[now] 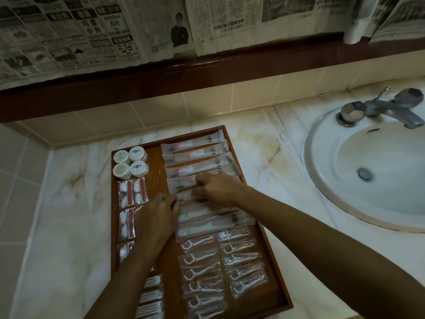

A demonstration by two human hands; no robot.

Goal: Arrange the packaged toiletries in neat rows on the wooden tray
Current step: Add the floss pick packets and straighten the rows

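Note:
A wooden tray lies on the marble counter. Several long toothbrush packets are stacked in a column on its right half. My left hand and my right hand meet at one packet in the middle of that column; each pinches an end of it with curled fingers. Round white soap packs sit at the tray's far left corner. Cotton and nail-file packets run down the left side. Floss pick packets fill the near right in two columns.
A white basin with a metal tap is set into the counter to the right. A tiled wall and a dark wooden ledge with newspaper above it close off the back. White stick packets lie at the tray's near left.

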